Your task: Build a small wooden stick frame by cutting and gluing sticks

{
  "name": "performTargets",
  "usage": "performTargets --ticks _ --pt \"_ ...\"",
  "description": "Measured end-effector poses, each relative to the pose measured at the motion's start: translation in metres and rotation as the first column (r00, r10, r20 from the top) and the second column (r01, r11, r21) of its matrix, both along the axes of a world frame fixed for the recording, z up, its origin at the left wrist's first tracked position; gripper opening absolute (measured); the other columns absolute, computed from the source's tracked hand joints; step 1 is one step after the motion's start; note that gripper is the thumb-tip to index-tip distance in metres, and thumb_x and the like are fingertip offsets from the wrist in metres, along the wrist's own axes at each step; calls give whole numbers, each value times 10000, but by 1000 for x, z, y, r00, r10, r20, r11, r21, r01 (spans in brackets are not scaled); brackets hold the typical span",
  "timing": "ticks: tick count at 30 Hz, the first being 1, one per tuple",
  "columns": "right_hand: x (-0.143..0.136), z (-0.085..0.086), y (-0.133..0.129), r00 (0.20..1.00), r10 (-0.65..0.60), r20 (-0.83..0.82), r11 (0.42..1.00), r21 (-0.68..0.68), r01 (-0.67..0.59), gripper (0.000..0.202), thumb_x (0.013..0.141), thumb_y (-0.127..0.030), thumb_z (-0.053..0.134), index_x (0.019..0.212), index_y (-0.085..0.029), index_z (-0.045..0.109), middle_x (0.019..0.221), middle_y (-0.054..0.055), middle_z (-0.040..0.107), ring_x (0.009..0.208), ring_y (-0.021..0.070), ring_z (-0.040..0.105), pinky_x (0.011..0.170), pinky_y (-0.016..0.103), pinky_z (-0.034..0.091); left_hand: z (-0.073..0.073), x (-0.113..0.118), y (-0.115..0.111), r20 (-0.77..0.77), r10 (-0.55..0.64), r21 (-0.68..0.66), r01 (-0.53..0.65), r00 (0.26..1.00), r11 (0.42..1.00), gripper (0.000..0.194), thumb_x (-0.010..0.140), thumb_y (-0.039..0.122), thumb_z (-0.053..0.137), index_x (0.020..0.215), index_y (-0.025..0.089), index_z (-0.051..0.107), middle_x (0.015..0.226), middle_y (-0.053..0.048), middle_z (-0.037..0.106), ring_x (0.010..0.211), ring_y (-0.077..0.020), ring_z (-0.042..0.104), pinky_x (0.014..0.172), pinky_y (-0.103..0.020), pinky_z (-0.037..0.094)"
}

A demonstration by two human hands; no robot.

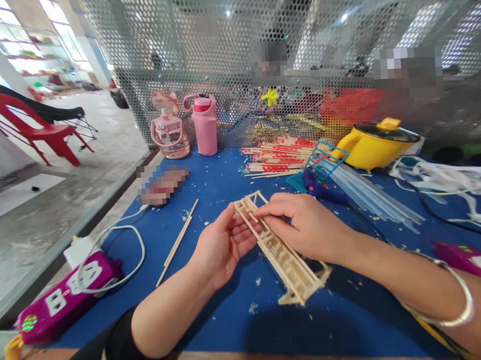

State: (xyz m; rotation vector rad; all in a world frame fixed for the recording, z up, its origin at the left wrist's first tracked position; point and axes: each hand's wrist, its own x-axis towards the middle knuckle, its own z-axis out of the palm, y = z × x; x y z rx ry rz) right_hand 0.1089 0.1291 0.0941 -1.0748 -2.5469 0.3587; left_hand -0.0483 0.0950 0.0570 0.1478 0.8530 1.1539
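Observation:
A long, narrow frame of pale wooden sticks (287, 258) slants across the middle of the blue table, its far end between my hands. My left hand (227, 240) is palm up under and beside that far end, its fingers passing beneath the sticks and its thumb at the left edge. From the right, my right hand (303, 219) reaches over the frame, thumb and forefinger pinched at a short crosspiece near the far end. A few loose sticks (177, 248) lie to the left of my left hand.
Purple power strips (69, 296) sit at both sides. Behind are pink bottles (205, 125), red-wrapped stick bundles (281, 153), a blue glue gun (325, 191), clear glue sticks (374, 197) and a yellow pot (378, 143). A perforated metal screen (217, 52) stands beyond.

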Motion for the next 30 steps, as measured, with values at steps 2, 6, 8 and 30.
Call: performTargets --ticks 2,6,8,30 --pt "-1 0 0 1000 8 10 1000 3 -8 314 841 -124 471 966 -234 737 793 20 642 735 137 577 691 271 412 0 0 -1 -9 0 7 0 1000 1000 340 946 263 428 842 41 664 681 -94 694 563 -126 681 531 -197 576" --pt "0 -1 0 1000 4 11 1000 0 -4 342 838 -118 471 1029 -232 731 812 28 658 737 138 583 684 266 418 -1 -1 0 -18 2 26 -2 1000 1000 305 939 232 440 862 47 670 709 -91 697 587 -121 685 550 -194 579" --pt "1 -2 0 1000 0 13 1000 -2 0 337 846 -134 478 1045 -237 728 805 27 662 725 137 582 675 265 419 -2 -1 0 -18 5 38 -4 1000 999 256 919 191 467 860 51 674 725 -89 700 599 -118 686 568 -196 584" --pt "-10 1 0 990 -140 25 990 -28 140 168 801 -289 590 800 -268 757 650 -40 704 574 105 577 535 241 342 -7 -1 -3 -55 -12 90 17 998 996 197 883 162 552 788 75 701 729 -76 715 597 -93 677 597 -183 585"
